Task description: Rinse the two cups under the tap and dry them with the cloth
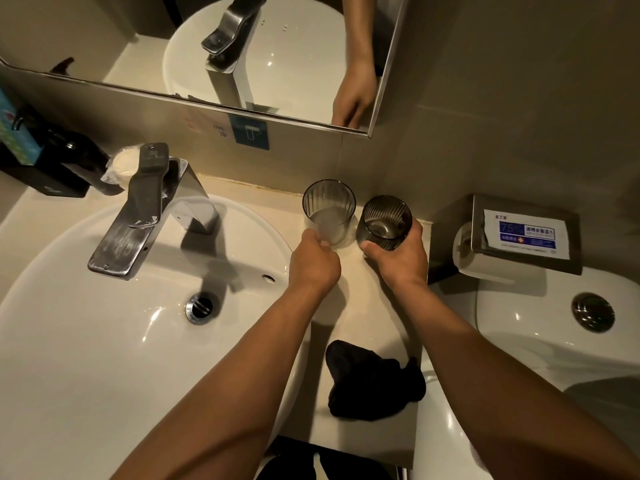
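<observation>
Both cups stand on the counter [349,306] right of the sink [104,341]: left hand [313,263] grip pinches the clear cup [329,211] low down, right hand [401,259] grip wraps the dark cup [383,221]. Black cloth [374,386] lies bunched on the counter near the front edge, between the forearms, and the tap [145,209] reaches over the sink.

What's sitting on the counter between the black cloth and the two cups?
Only bare counter in the head view, apart from the person's own forearms crossing above it. The black cloth lies near the front edge; the clear cup and dark cup are at the back.
</observation>
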